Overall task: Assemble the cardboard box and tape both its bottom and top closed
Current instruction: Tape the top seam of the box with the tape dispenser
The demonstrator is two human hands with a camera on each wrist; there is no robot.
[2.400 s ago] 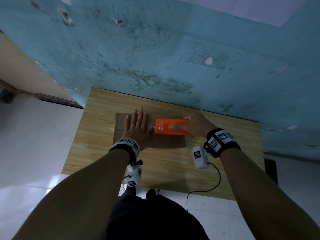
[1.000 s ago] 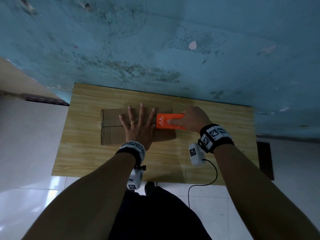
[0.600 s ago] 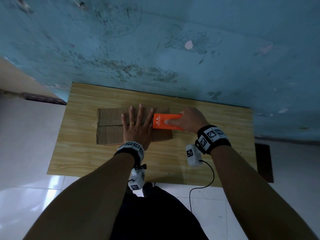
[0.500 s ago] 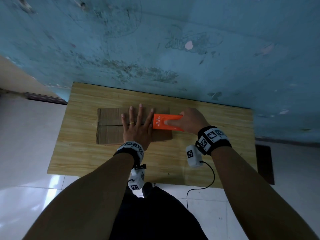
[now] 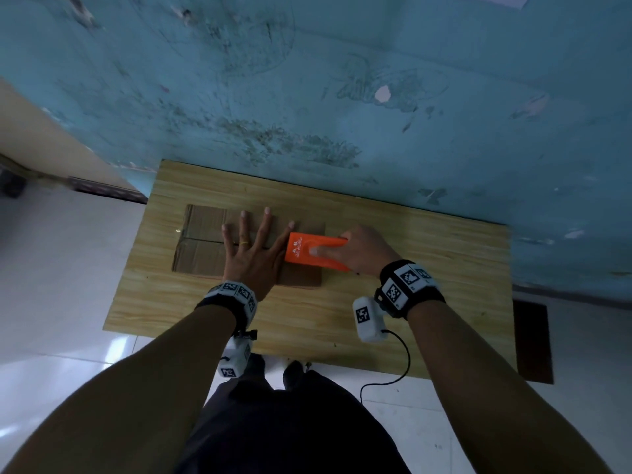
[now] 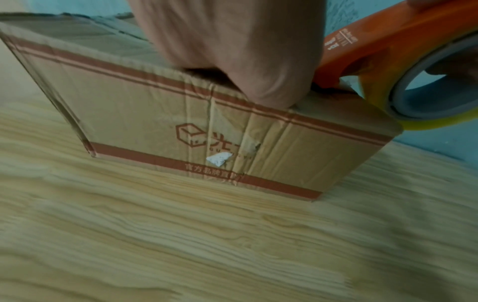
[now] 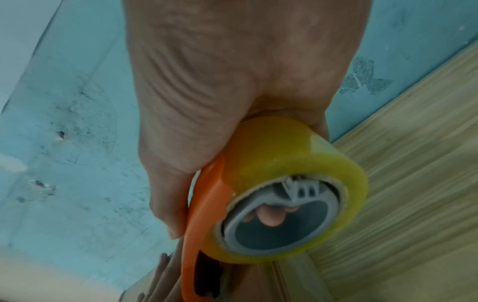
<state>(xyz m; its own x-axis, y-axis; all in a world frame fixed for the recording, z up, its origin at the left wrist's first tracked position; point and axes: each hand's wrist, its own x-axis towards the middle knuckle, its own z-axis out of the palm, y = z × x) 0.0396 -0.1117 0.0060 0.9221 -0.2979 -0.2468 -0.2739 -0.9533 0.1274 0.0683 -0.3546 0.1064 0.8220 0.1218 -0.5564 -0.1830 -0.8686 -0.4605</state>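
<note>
— Peeling blue wall (image 5: pixel 342 80) behind, wood-grain table (image 5: pixel 410 268) pushed up against it. What is the right hand doing?

— Right hand (image 5: pixel 366 249) is wrapped round an orange tape dispenser (image 5: pixel 316 251), thumb laid flat along its near side. The wrist view shows fingers (image 7: pixel 271 216) curled through the grey core of the yellowish tape roll (image 7: pixel 284 183), so that grip is closed firmly on the tool.

— And where does the dispenser sit?

— On top of the cardboard box (image 5: pixel 205 244), at its right end, front edge down on the lid.

— The left hand?

— Left hand (image 5: pixel 256 254) lies palm down on the box top, fingers straight and spread, a ring on one of them. It presses rather than grips. Its thumb side comes just beside the dispenser's front edge; whether they touch I cannot tell.

— The box itself?

— Closed up, standing on the table towards the left half. Its flaps meet in a seam running left to right under the spread hand. The left wrist view shows its near side, with brown stripes, a printed cube logo and a small torn white patch.

— Anything else?

— White tiled floor (image 5: pixel 51 268) beyond the table, and a black cable (image 5: pixel 403 364) hanging from the right wrist camera.
</note>
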